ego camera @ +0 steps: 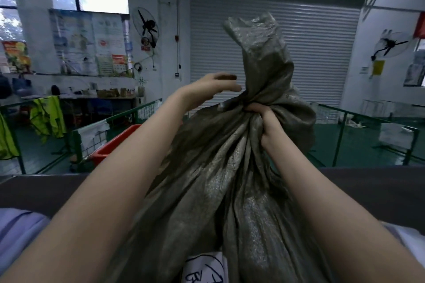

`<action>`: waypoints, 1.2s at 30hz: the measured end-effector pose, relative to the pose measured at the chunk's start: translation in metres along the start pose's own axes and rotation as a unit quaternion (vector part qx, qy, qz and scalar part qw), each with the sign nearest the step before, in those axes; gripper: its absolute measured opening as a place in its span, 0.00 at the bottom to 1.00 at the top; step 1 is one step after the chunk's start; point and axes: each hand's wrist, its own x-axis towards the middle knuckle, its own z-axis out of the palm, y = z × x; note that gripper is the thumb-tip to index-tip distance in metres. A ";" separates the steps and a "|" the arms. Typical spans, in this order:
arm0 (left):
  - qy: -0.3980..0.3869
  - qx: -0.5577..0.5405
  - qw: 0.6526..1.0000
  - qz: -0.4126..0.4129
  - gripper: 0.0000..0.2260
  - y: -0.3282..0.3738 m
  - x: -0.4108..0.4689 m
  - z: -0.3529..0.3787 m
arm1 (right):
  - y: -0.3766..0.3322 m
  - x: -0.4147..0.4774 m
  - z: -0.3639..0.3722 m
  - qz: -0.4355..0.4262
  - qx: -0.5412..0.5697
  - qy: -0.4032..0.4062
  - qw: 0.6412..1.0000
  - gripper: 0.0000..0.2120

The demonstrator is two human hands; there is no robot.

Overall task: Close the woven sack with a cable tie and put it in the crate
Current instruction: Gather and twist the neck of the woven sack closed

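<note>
Right in front of you stands the grey woven sack [218, 179], with a white label [204, 269] low on it. Your right hand [264, 122] is wrapped tight around its bunched neck, and the loose top sticks up above your fist. Your left hand [213, 87] is blurry, with its fingers stretched out just beside the neck, holding nothing. Past your left arm sits the red crate [115, 145], behind a green wire fence [96, 131]. Yellow vests [48, 117] hang further left. Far back is a grey roller door [322, 53].
</note>
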 end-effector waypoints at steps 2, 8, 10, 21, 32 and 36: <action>-0.093 0.025 0.992 -0.077 0.35 -0.018 -0.010 -0.010 | 0.002 0.003 0.001 -0.009 0.018 -0.012 1.000 0.11; -0.165 0.000 0.981 -0.105 0.60 -0.078 -0.034 0.004 | 0.002 0.003 0.022 -0.005 0.030 -0.007 1.000 0.10; -0.111 -0.051 0.990 -0.069 0.50 -0.083 -0.034 0.020 | 0.000 0.003 0.038 0.002 0.031 -0.010 0.999 0.09; 0.220 -0.300 0.927 -0.043 0.22 -0.094 -0.018 0.038 | -0.025 0.026 0.075 0.022 -0.287 -0.087 0.954 0.13; 0.253 -0.323 0.894 -0.180 0.27 -0.092 -0.014 0.015 | -0.021 0.003 -0.010 0.143 -0.474 -0.173 0.852 0.38; 0.216 -0.267 0.927 -0.149 0.22 -0.077 -0.012 0.023 | 0.031 -0.006 0.012 0.150 -0.419 -0.190 0.875 0.17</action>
